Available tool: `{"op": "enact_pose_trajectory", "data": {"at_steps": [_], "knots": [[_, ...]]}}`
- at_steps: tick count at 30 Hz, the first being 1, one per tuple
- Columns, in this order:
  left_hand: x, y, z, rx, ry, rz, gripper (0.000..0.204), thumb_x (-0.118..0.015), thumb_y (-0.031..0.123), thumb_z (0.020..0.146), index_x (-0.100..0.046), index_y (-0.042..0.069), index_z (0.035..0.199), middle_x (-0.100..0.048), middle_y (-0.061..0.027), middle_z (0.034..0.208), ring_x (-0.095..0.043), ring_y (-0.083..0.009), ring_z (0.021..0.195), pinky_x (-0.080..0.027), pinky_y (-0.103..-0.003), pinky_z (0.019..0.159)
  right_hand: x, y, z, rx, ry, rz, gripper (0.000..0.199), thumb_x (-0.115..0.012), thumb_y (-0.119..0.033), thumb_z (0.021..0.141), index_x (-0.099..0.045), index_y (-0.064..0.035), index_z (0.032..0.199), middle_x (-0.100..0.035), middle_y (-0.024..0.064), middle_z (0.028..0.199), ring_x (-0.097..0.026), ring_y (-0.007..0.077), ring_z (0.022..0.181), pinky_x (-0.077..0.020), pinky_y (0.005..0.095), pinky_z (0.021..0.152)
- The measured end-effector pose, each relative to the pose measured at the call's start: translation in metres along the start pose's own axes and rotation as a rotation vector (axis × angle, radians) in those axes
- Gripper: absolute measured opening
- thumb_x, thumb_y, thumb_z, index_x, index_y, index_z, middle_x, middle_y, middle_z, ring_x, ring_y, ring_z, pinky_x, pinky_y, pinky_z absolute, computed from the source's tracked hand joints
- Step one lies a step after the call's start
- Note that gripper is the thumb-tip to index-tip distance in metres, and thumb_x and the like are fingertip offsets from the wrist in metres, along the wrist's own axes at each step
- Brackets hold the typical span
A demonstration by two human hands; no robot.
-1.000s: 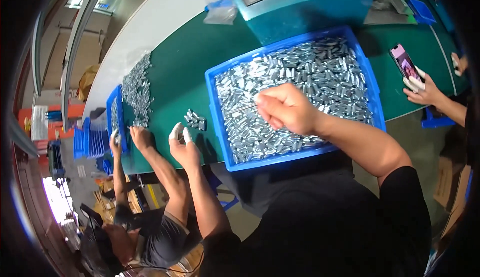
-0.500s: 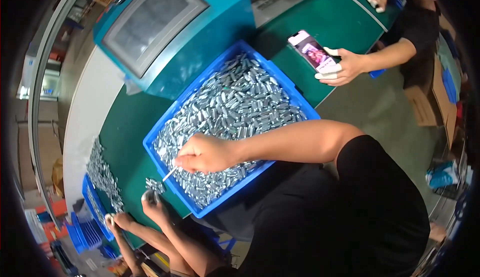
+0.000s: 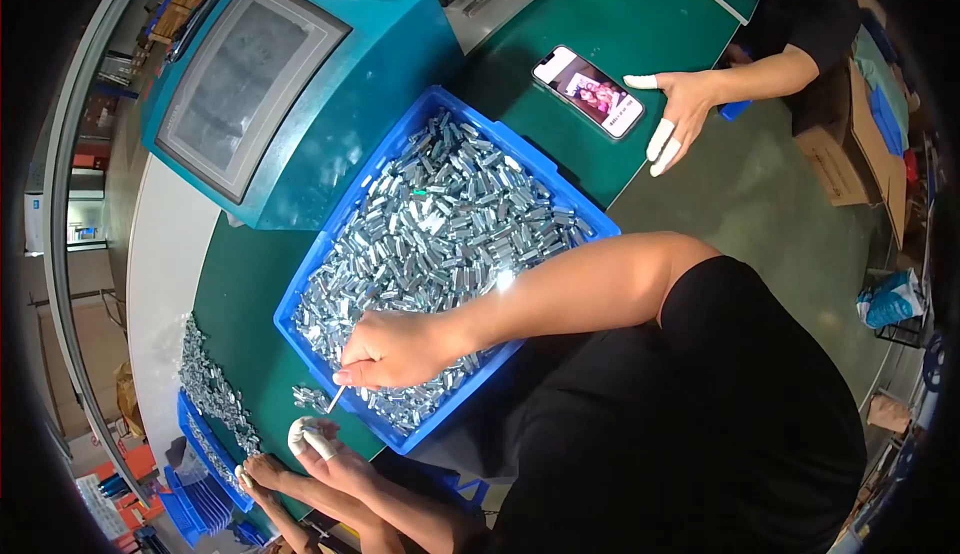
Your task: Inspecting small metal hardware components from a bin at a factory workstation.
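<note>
My right hand [image 3: 385, 352] is closed over the near left part of a blue bin [image 3: 285, 319], pinching a thin pale stick [image 3: 338, 394]. Short shiny metal pieces [image 3: 450, 224] fill the bin in a loose heap. The stick slants down past the bin's wall, towards a small cluster of metal pieces [image 3: 308, 396] on the green tabletop. Just below that cluster is my left hand [image 3: 325, 454], its fingers bent together, with white finger covers on some fingertips. Something greyish shows between those fingertips, too small to name.
Behind the bin stands a teal machine [image 3: 390, 84] with a dark screen. A phone [image 3: 590, 92] lies beside a co-worker's spread hand [image 3: 685, 104]. At left, other hands [image 3: 262, 471] work near a metal heap [image 3: 215, 384] and a smaller blue tray [image 3: 215, 454].
The whole view has shifted slightly. My right hand sits lower, still with the stick; my left hand has turned to show its finger covers. The co-worker's hand has left the phone.
</note>
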State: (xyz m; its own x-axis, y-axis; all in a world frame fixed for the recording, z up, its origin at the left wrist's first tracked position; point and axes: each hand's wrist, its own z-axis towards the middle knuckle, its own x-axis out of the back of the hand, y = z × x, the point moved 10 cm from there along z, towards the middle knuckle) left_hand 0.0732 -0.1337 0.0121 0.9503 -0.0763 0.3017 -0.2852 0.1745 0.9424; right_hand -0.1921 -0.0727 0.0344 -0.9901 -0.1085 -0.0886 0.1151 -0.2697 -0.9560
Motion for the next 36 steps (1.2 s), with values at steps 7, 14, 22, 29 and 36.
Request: {"op": "enact_pose_trajectory", "data": {"at_steps": [7, 14, 22, 29, 36], "knots": [[-0.074, 0.052, -0.027, -0.172, -0.249, -0.216, 0.021, -0.057, 0.002, 0.093, -0.058, -0.003, 0.113, -0.059, -0.0086, 0.092, -0.054, -0.0158, 0.077, -0.045, -0.027, 0.069, 0.001, 0.005, -0.002, -0.073, -0.028, -0.085, 0.038, -0.056, -0.028, 0.092, -0.063, -0.0013, 0.065, -0.062, 0.0183, 0.063, -0.062, 0.0364, 0.060, -0.0480, 0.0427, 0.060], [-0.091, 0.059, -0.036, -0.154, -0.259, -0.040, 0.019, -0.060, 0.000, 0.092, -0.063, -0.004, 0.110, -0.065, -0.0091, 0.089, -0.057, -0.0153, 0.073, -0.046, -0.025, 0.068, -0.013, 0.006, -0.008, -0.007, -0.069, -0.395, 0.032, -0.058, -0.028, 0.089, -0.065, -0.0051, 0.067, -0.063, 0.0184, 0.065, -0.062, 0.0400, 0.063, -0.0488, 0.0482, 0.059], [-0.113, 0.059, -0.038, -0.011, -0.348, -0.260, 0.029, -0.063, 0.003, 0.091, -0.053, -0.002, 0.118, -0.064, -0.0086, 0.092, -0.060, -0.0123, 0.072, -0.050, -0.023, 0.062, -0.023, -0.015, -0.014, 0.147, -0.191, -0.410, 0.033, -0.057, -0.027, 0.088, -0.066, -0.0072, 0.063, -0.064, 0.0156, 0.063, -0.064, 0.0358, 0.062, -0.0499, 0.0451, 0.059], [-0.104, 0.075, -0.036, -0.312, -0.178, 0.019, 0.030, -0.061, -0.005, 0.089, -0.052, -0.002, 0.117, -0.062, -0.0073, 0.099, -0.060, -0.0111, 0.081, -0.051, -0.024, 0.072, -0.021, 0.032, -0.002, -0.211, -0.151, 0.066, 0.033, -0.055, -0.021, 0.089, -0.067, -0.0031, 0.064, -0.062, 0.0099, 0.055, -0.063, 0.0210, 0.053, -0.0497, 0.0369, 0.055], [-0.109, 0.081, -0.018, -0.248, -0.226, 0.010, 0.010, -0.060, 0.010, 0.095, -0.055, 0.001, 0.094, -0.061, -0.0057, 0.072, -0.056, -0.0110, 0.059, -0.046, -0.022, 0.055, 0.006, -0.001, -0.001, -0.052, 0.042, -0.221, 0.034, -0.055, -0.022, 0.092, -0.063, -0.0023, 0.065, -0.061, 0.0164, 0.059, -0.060, 0.0328, 0.055, -0.0458, 0.0427, 0.055]]}}
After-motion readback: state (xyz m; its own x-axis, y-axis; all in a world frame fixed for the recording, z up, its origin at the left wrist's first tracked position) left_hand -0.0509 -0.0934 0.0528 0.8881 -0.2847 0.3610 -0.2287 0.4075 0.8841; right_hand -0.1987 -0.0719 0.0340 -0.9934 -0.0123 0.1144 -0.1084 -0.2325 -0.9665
